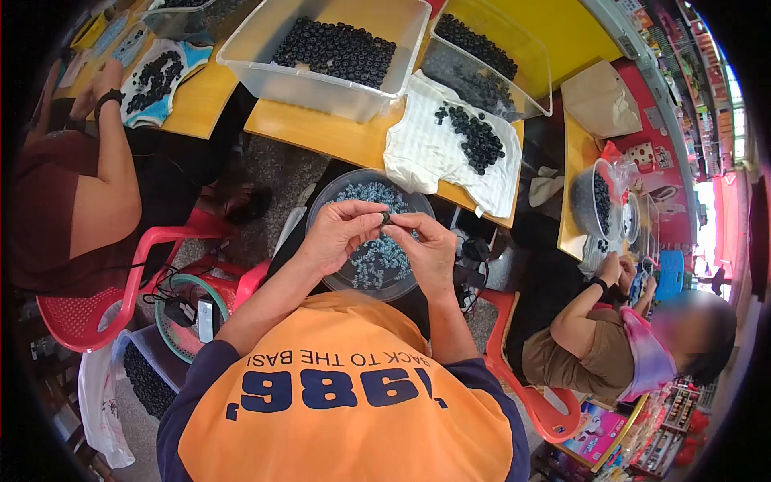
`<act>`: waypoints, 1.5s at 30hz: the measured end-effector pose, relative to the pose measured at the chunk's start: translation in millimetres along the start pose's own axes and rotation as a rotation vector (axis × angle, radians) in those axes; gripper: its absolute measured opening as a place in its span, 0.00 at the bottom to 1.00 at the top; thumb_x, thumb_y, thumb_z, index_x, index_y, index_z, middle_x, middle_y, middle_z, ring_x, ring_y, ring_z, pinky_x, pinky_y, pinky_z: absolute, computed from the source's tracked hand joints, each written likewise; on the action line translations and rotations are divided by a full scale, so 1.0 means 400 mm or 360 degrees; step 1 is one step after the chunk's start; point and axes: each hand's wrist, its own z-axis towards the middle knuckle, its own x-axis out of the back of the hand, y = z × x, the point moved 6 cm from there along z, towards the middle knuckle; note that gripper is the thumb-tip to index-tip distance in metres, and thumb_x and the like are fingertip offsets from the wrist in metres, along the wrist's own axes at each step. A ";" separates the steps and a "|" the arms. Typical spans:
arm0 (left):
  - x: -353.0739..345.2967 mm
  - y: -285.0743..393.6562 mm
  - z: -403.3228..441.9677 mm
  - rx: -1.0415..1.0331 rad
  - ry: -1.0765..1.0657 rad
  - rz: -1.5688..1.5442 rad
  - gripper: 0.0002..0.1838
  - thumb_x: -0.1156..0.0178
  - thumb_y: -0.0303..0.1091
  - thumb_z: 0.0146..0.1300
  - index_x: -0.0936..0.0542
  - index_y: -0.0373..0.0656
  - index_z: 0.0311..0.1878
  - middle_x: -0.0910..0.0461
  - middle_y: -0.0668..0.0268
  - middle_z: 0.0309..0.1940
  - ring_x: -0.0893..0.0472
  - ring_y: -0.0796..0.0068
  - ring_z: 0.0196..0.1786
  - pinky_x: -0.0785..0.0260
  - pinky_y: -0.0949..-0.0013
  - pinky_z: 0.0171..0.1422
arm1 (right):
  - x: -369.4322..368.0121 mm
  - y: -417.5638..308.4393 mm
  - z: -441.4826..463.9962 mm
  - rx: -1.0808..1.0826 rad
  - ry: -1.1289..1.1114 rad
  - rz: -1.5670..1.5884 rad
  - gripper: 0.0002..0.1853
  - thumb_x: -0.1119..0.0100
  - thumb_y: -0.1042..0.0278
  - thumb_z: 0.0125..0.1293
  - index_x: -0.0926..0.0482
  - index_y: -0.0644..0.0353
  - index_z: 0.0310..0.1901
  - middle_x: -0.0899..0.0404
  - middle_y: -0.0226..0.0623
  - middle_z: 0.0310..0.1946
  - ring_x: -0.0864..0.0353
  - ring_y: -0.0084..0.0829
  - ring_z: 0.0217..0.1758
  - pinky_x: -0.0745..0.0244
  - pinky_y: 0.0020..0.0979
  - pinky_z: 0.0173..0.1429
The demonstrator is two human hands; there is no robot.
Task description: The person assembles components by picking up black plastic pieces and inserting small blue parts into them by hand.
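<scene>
Both my hands meet over a round tub that contains many small light blue and dark pieces. Between the fingertips sits a small dark round piece, too small to make out in detail. My left hand pinches it from one side with thumb and index finger. From the other side, the thumb and fingers of my right hand close on the same piece. Past the tub, a white cloth lies on the table, with a pile of black round pieces on it.
A clear bin of black pieces stands on the yellow table, with a second bin beside it. Co-workers sit at left and right. Red chairs flank me; a basket is on the left.
</scene>
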 end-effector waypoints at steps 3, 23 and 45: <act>0.004 0.003 0.008 0.0053 -0.0069 0.0078 0.09 0.38 0.23 0.62 0.18 0.36 0.46 0.17 0.64 0.35 0.19 0.79 0.34 0.23 0.77 0.41 | -0.004 0.001 0.007 -0.0071 -0.0137 -0.0027 0.13 0.30 0.82 0.50 0.16 0.65 0.40 0.19 0.30 0.37 0.23 0.18 0.41 0.29 0.17 0.41; -0.026 0.020 0.012 0.0322 -0.0213 0.0227 0.20 0.37 0.23 0.60 0.26 0.36 0.56 0.18 0.65 0.39 0.18 0.79 0.37 0.24 0.76 0.42 | 0.006 0.044 0.022 0.0187 -0.0388 0.0178 0.15 0.33 0.78 0.52 0.17 0.64 0.44 0.18 0.38 0.45 0.21 0.27 0.44 0.27 0.26 0.50; -0.098 0.256 0.076 -0.0858 0.0099 0.1394 0.09 0.39 0.22 0.60 0.17 0.36 0.44 0.20 0.62 0.50 0.21 0.80 0.44 0.29 0.78 0.49 | 0.214 0.191 0.496 0.0686 0.0495 -0.1775 0.10 0.28 0.65 0.46 0.14 0.52 0.33 0.23 0.30 0.35 0.27 0.37 0.45 0.35 0.39 0.49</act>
